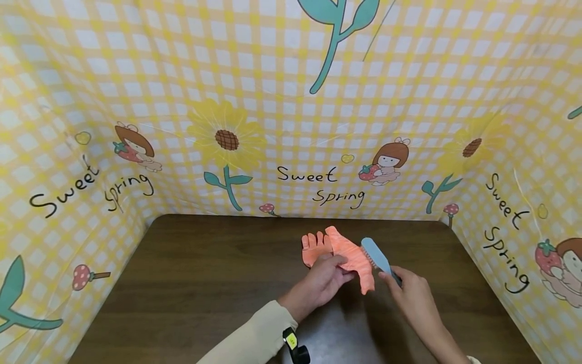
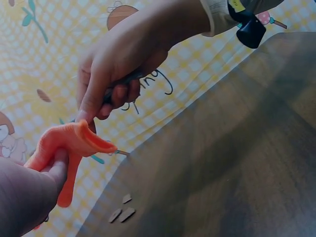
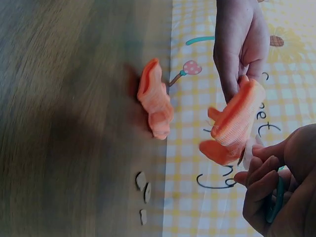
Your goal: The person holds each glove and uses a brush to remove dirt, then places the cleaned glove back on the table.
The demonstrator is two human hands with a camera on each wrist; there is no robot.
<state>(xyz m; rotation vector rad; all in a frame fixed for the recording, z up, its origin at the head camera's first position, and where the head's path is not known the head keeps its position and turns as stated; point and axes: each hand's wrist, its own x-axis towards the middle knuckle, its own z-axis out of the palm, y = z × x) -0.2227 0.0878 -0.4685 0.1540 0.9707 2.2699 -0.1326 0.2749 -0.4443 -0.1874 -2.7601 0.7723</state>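
My left hand (image 1: 320, 280) pinches an orange knitted glove (image 1: 352, 253) and holds it up above the table, its parts hanging loosely. In the left wrist view the thumb presses on the glove (image 2: 64, 140), whose cuff opening faces right. My right hand (image 1: 411, 293) grips the dark handle of a light blue brush (image 1: 375, 250); the bristles touch the right side of the held glove. A second orange glove (image 1: 314, 251) lies behind the left hand, fingers pointing away. The right wrist view shows this glove (image 3: 158, 101) on the table near the far edge.
Three small flat pieces (image 2: 127, 214) lie on the dark wooden table (image 1: 195, 283), visible in both wrist views. Yellow checked cloth (image 1: 273, 151) with printed flowers and lettering surrounds the table on the left, back and right.
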